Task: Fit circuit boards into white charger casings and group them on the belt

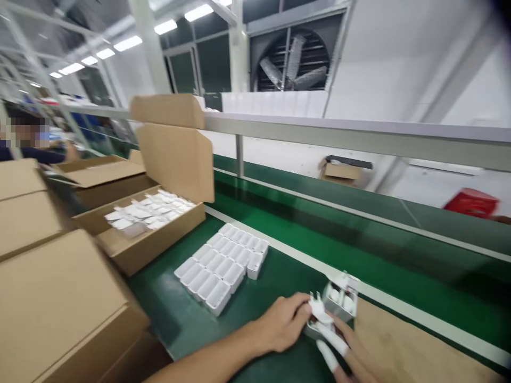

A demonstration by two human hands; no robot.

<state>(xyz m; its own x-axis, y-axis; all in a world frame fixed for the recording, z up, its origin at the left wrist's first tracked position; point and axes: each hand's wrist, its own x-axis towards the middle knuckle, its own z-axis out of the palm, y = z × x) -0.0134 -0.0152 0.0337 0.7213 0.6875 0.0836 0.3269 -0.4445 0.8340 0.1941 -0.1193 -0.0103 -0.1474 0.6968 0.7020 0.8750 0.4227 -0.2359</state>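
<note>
Both hands meet at the lower right over a small white box [313,332], partly hidden by fingers. My left hand [281,323] is closed, its thumb and forefinger pinched at a white two-pronged plug [318,309]. From the other side, my right hand [349,351] closes on the same plug. White coverings sit on some of the right fingers. Just beyond them stands an open white box [339,302] with two round white pieces inside. To the left, white trays [217,266] lie in close rows on the green table.
An open carton [159,239] holds many white pieces. Closed cartons [67,303] are stacked at the near left. A brown board [407,340] lies at right, and a green conveyor belt [299,221] runs behind a pale rail. Another person [27,141] is at far left.
</note>
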